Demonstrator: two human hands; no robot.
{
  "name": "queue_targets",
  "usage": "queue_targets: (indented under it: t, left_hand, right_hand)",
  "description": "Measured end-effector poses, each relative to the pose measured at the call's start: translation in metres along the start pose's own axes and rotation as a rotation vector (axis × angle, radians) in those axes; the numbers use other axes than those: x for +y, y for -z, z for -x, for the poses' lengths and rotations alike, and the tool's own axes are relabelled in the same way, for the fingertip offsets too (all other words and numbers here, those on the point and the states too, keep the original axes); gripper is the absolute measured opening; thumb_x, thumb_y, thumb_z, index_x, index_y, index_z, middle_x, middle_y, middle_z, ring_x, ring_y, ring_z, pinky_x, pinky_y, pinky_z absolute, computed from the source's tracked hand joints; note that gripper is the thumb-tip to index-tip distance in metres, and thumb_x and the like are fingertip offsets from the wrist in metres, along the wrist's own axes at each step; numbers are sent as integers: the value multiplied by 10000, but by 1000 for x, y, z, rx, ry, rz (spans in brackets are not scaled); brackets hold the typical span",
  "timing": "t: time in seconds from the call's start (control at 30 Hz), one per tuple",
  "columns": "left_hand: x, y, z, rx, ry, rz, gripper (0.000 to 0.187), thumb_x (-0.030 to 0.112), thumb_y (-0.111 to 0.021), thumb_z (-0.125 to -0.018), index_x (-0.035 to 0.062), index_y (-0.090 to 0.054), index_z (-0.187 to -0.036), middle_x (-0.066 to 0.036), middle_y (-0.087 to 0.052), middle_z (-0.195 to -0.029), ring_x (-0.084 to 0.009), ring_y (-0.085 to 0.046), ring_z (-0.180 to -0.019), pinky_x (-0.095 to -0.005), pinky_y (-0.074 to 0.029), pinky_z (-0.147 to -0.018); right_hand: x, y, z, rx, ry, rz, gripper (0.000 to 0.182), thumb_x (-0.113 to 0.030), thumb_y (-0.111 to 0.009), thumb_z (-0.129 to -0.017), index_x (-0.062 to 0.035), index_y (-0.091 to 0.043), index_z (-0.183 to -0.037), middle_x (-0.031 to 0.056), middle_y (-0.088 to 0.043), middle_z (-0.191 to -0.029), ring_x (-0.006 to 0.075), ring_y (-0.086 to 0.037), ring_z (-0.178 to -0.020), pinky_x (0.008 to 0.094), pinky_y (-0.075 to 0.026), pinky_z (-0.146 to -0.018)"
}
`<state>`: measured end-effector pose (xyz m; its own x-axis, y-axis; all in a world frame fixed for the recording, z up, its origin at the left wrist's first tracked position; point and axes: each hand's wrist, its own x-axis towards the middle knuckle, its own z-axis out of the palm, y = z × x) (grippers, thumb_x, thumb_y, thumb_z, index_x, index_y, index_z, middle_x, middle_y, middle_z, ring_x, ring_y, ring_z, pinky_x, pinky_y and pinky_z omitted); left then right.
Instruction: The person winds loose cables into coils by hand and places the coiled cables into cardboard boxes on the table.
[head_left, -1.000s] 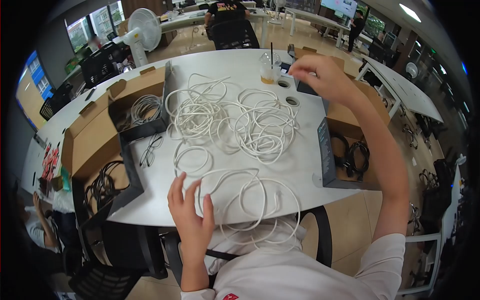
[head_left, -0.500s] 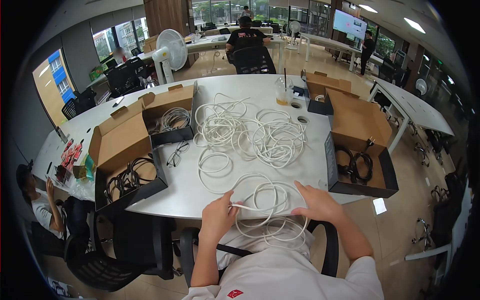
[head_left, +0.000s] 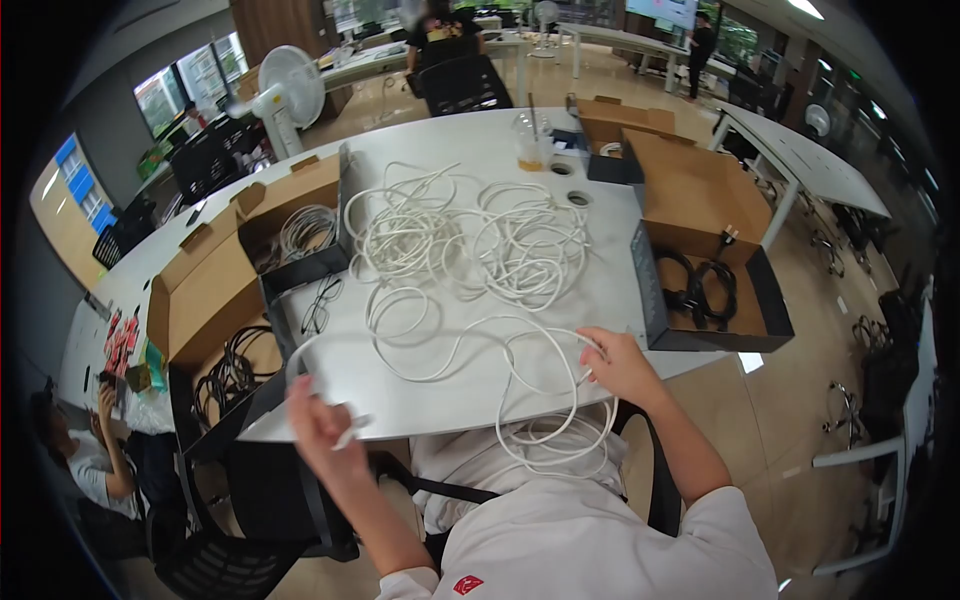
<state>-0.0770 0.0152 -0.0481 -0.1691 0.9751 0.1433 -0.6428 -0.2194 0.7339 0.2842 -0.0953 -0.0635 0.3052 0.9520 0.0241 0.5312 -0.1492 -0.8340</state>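
A long white cable lies in two tangled heaps, one left of centre [head_left: 405, 235] and one right of centre [head_left: 530, 250] on the white table [head_left: 480, 395]. Loose loops [head_left: 545, 375] run from them over the front edge onto the lap. My right hand [head_left: 615, 362] pinches the cable at the right side of these loops. My left hand [head_left: 325, 425], blurred by motion, is raised at the table's front left edge, its fingers curled around a white cable end, with a stretch of cable arching above it.
Open boxes of black cables stand at the left [head_left: 225, 380] and right [head_left: 715, 300]; another holds grey cable [head_left: 295, 225]. Eyeglasses [head_left: 318, 305], a plastic cup [head_left: 530, 145] and a fan [head_left: 290, 90] are around. A seated person [head_left: 95, 465] is at far left.
My left hand has moved left, away from the loops, drawing a cable end with it. My right hand stays on the loops, slightly shifted. The camera view has tilted and turned.
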Motion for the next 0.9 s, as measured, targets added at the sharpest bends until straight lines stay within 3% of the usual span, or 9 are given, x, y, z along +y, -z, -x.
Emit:
queue_targets:
  t: [0.17,0.23,0.3,0.37,0.47,0.57,0.73,0.83,0.9]
  left_hand:
    - [55,43,-13,-4,-326,281,220,61,-457,-962,2,-488,-1172,50,-291,-550,-53,-269,-419,-160,-370,-463]
    - [77,69,-21,-157,-303,487,211,3,-433,-957,4,-475,-1164,32,-295,-552,-61,-311,-418,-179,-467,-556]
    - [86,76,-23,-108,-342,570,192,3,-415,-967,-12,-470,-1150,8,-317,-556,-71,-344,-415,-244,-515,-624]
    - [85,79,-21,-32,-372,551,183,41,-399,-984,-20,-486,-1133,9,-312,-554,-67,-334,-412,-239,-505,-609]
    - [75,69,-17,-375,-210,541,199,87,-382,-1000,-24,-506,-1109,12,-320,-542,-63,-323,-416,-222,-477,-584]
    - [60,28,-6,-128,-244,503,251,186,-407,-1003,1,-569,-1056,20,-357,-516,-59,-330,-428,-204,-325,-482]
    - [49,13,-4,-112,-256,356,279,216,-404,-1012,9,-570,-1096,46,-327,-488,-36,-253,-374,-205,-255,-397]
    - [55,8,2,-37,-311,255,273,213,-419,-1009,5,-557,-1118,52,-308,-485,-30,-209,-357,-202,-211,-359]
    - [57,4,6,34,-364,183,255,194,-443,-997,0,-549,-1125,53,-302,-488,-26,-198,-357,-203,-189,-347]
  right_hand:
    - [-1,47,15,252,-2,-144,296,-38,-505,-882,39,-588,-1156,59,-611,-732,85,-520,-481,246,-448,-460]
    - [9,62,20,331,-10,-147,288,-42,-498,-893,38,-585,-1156,49,-598,-718,68,-493,-468,233,-421,-436]
    - [16,69,19,320,3,-221,275,-49,-491,-907,36,-582,-1152,39,-585,-704,52,-464,-456,220,-393,-417]
    - [22,69,23,216,21,-365,258,-59,-484,-923,34,-581,-1143,28,-574,-692,38,-435,-446,206,-364,-405]
    - [-1,59,24,130,43,-396,244,-97,-498,-942,25,-578,-1138,13,-569,-664,19,-402,-440,188,-329,-398]
    - [-31,47,18,169,84,-303,216,-116,-505,-946,33,-615,-1059,21,-578,-617,46,-476,-481,223,-374,-433]
    - [-40,30,-5,389,236,225,220,-140,-525,-946,49,-637,-928,45,-586,-582,81,-549,-552,268,-422,-511]
    - [-27,30,-15,497,296,323,219,-150,-526,-951,40,-630,-915,32,-571,-587,69,-519,-548,255,-405,-514]
    - [-19,33,-17,329,201,62,215,-151,-517,-958,33,-622,-919,18,-547,-585,64,-492,-534,253,-391,-501]
